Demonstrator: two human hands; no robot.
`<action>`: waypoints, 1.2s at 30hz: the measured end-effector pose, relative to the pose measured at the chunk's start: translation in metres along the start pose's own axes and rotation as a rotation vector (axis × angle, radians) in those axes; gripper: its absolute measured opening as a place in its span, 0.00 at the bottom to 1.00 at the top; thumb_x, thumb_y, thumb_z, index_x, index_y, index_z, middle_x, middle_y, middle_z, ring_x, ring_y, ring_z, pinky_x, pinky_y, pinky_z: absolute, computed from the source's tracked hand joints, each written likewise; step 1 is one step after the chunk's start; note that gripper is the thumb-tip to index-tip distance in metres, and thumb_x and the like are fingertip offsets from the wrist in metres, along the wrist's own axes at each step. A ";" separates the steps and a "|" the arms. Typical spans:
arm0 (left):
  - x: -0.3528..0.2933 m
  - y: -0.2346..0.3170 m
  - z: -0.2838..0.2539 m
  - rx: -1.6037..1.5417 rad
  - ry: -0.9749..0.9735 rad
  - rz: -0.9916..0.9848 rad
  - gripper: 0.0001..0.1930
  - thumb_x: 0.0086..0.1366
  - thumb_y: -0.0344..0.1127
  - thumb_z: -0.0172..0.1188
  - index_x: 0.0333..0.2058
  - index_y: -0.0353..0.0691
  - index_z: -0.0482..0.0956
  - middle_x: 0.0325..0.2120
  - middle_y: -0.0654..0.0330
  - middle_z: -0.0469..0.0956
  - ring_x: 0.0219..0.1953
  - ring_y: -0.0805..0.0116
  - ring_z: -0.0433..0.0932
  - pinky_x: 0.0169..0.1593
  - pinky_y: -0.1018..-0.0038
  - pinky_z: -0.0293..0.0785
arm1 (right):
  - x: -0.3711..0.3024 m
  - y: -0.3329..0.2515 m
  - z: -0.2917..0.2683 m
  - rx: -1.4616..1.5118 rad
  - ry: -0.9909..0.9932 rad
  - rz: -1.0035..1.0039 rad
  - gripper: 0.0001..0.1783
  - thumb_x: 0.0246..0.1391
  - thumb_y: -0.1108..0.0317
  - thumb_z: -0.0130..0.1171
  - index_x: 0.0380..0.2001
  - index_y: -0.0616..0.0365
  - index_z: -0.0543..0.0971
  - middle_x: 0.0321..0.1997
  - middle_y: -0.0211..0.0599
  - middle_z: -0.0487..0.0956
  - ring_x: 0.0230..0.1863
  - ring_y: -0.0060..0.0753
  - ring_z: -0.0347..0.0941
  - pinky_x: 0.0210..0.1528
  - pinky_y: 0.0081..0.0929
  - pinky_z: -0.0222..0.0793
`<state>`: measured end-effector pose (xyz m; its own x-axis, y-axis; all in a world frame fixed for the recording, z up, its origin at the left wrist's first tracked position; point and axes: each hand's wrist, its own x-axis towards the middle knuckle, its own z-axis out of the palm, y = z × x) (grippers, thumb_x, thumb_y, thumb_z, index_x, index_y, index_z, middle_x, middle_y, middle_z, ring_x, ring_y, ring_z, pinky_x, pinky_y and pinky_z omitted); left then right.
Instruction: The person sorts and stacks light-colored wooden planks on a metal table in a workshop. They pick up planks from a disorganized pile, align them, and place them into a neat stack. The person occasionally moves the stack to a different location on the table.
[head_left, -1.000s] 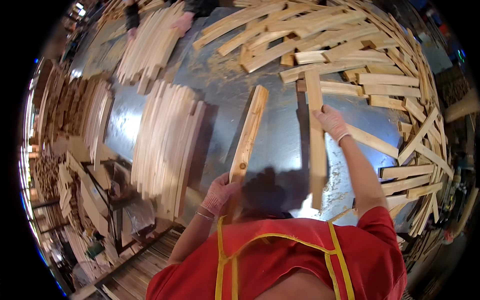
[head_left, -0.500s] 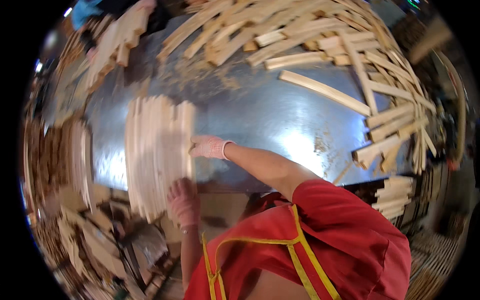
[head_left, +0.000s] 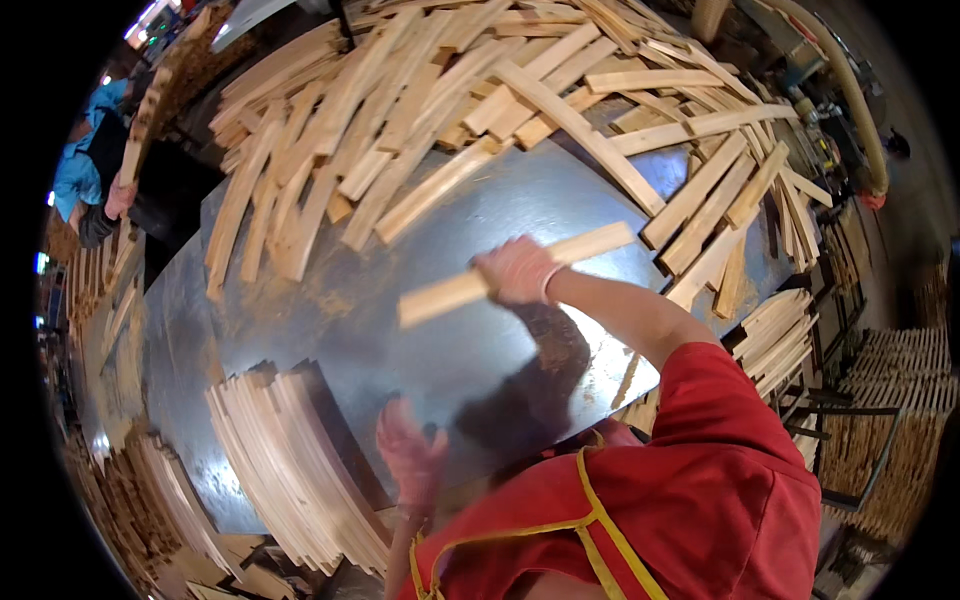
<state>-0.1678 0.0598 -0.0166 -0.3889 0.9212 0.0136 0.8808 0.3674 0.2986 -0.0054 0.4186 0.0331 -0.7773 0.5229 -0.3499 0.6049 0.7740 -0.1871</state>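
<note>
Metal table [head_left: 440, 330], loose slats [head_left: 400, 130] – neat stack [head_left: 290, 450]

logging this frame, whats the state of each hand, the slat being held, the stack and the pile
right hand: gloved, closed around a wooden slat
wooden slat: held above the metal table
left hand: gloved, blurred, holding nothing
neat stack of slats: lying at table's near edge
loose pile of slats: jumbled across far side

A shiny metal table [head_left: 330, 330] bears loose wooden slats [head_left: 420, 110] and, seemingly, a neat stack [head_left: 290, 460].
</note>
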 end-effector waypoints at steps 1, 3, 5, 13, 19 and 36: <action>0.024 0.020 0.002 -0.031 -0.032 0.061 0.46 0.52 0.47 0.74 0.69 0.38 0.69 0.67 0.47 0.69 0.70 0.42 0.66 0.71 0.46 0.62 | -0.006 -0.005 0.010 0.091 0.004 -0.073 0.21 0.55 0.56 0.64 0.51 0.50 0.84 0.43 0.47 0.87 0.51 0.54 0.85 0.53 0.50 0.79; 0.071 0.054 0.001 0.060 -0.146 0.154 0.45 0.51 0.49 0.74 0.67 0.39 0.71 0.64 0.49 0.71 0.68 0.44 0.68 0.70 0.46 0.63 | -0.006 0.020 -0.001 0.185 0.187 -0.039 0.20 0.50 0.57 0.65 0.45 0.53 0.84 0.46 0.51 0.85 0.54 0.55 0.82 0.57 0.50 0.77; 0.090 0.063 0.010 0.095 -0.180 0.223 0.43 0.52 0.49 0.74 0.65 0.40 0.72 0.61 0.51 0.73 0.65 0.45 0.70 0.68 0.45 0.64 | 0.010 0.096 -0.026 0.194 0.497 0.176 0.22 0.44 0.59 0.66 0.43 0.56 0.84 0.45 0.53 0.84 0.52 0.58 0.81 0.56 0.50 0.77; 0.075 0.019 0.045 -0.026 -0.143 0.053 0.31 0.59 0.43 0.73 0.60 0.43 0.77 0.43 0.57 0.78 0.44 0.55 0.80 0.49 0.57 0.77 | -0.034 0.246 0.026 0.353 0.344 0.704 0.39 0.54 0.55 0.70 0.66 0.58 0.69 0.56 0.63 0.83 0.59 0.65 0.80 0.62 0.50 0.75; 0.066 0.055 -0.016 -1.376 -0.442 -0.701 0.20 0.68 0.41 0.65 0.55 0.37 0.84 0.33 0.64 0.80 0.36 0.74 0.77 0.45 0.74 0.77 | -0.089 -0.014 0.066 1.529 0.077 0.421 0.45 0.61 0.55 0.71 0.71 0.69 0.65 0.54 0.47 0.82 0.52 0.35 0.80 0.58 0.32 0.78; -0.200 -0.139 -0.016 0.353 0.109 -0.571 0.45 0.55 0.50 0.73 0.70 0.45 0.69 0.68 0.45 0.72 0.72 0.40 0.66 0.71 0.50 0.65 | -0.220 -0.126 -0.144 0.873 0.509 -0.326 0.44 0.62 0.50 0.73 0.74 0.61 0.69 0.70 0.48 0.77 0.70 0.41 0.73 0.74 0.40 0.68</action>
<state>-0.2164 -0.1774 -0.0454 -0.8277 0.5591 0.0482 0.5576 0.8291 -0.0420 0.0644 0.2574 0.2657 -0.7829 0.5806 0.2235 0.1117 0.4846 -0.8676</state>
